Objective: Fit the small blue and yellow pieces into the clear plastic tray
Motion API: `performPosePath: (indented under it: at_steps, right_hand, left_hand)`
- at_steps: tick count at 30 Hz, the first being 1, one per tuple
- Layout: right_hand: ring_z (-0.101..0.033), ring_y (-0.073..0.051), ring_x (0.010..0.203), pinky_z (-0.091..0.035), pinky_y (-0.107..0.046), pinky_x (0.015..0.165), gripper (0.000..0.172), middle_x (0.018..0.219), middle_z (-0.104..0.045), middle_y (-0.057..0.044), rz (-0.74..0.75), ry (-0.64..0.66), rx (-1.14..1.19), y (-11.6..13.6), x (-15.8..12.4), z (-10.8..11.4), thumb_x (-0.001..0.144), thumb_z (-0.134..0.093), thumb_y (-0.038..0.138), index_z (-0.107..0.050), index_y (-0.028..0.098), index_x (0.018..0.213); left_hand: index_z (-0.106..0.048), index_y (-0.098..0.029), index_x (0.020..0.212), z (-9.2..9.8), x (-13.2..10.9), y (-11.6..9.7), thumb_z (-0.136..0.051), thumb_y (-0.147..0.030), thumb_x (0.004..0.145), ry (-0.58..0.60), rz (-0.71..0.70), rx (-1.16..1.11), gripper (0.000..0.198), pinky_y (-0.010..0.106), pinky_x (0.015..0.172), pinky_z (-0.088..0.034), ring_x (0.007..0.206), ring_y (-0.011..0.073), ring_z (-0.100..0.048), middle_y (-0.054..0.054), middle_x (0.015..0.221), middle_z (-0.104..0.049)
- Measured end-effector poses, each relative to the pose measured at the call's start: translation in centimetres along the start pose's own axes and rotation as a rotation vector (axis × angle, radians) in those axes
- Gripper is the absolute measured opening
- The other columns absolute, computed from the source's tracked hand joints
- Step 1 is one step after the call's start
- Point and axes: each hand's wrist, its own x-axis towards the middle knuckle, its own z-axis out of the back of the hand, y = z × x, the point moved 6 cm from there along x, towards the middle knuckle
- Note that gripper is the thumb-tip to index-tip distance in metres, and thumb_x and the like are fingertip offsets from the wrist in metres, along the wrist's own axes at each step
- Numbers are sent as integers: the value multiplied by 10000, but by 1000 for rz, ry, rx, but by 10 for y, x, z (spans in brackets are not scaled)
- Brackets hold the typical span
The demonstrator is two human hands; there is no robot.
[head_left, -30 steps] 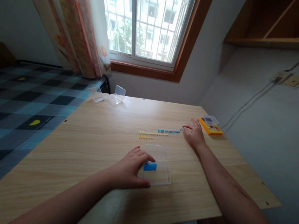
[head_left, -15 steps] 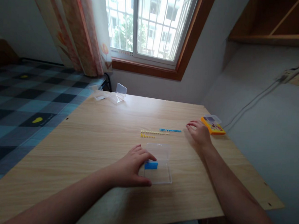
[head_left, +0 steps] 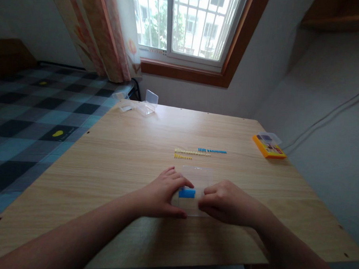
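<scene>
A clear plastic plate (head_left: pixel 199 176) lies flat on the wooden table (head_left: pixel 122 155), with a small blue block (head_left: pixel 187 193) on it. My left hand (head_left: pixel 165 192) rests against the plate's left side, its fingers curled and the index fingertip touching the top of the blue block. My right hand (head_left: pixel 224 202) sits on the plate's right side, fingers curled inward with the fingertips just right of the block. Beyond the plate lie rows of tiny yellow pieces (head_left: pixel 190 153) and blue pieces (head_left: pixel 212 151).
An orange and clear box (head_left: pixel 268 145) lies near the table's right edge. Clear plastic boxes (head_left: pixel 145 105) stand at the far left corner. A bed with a checked cover (head_left: pixel 34 120) is to the left, with a window and curtain behind.
My right hand has come back from near the orange box and the blue row to the right side of the plate. My left hand stayed. The view tilted down.
</scene>
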Motion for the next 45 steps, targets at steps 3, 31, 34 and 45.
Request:
performPosePath:
  at_steps: [3, 31, 34, 45]
  right_hand:
    - [-435, -90, 572, -241, -272, 563, 193, 718, -658, 10, -28, 12, -127, -6, 3, -7, 933, -596, 150, -661, 184, 755]
    - [-463, -109, 568, -250, -287, 581, 200, 715, -640, -9, -29, -10, -115, -8, 0, 1, 906, -539, 182, -732, 197, 855]
    - [-457, -108, 566, -250, -287, 584, 196, 724, -647, -7, -27, -13, -107, -9, -1, 0, 899, -541, 176, -732, 202, 863]
    - [-470, -106, 582, -259, -286, 589, 203, 721, -636, 0, -76, -20, -147, -12, 1, -3, 946, -538, 181, -738, 206, 970]
  left_hand:
    - [-664, -259, 1209, -1, 1, 0, -902, -501, 699, 1, -9, 3, 613, 520, 1148, -296, 1139, 301, -572, 49, 1163, -680]
    - [-656, -259, 1223, -3, 0, 2, -907, -525, 682, -24, -11, 1, 653, 562, 1189, -256, 1176, 319, -568, 56, 1194, -676]
    - [-659, -259, 1221, -4, 1, 2, -912, -518, 679, -18, -8, 5, 652, 563, 1184, -267, 1176, 321, -571, 56, 1189, -675]
    - [-650, -266, 1237, -5, 0, 3, -897, -535, 694, -18, -10, 3, 654, 582, 1224, -209, 1201, 320, -566, 59, 1202, -672]
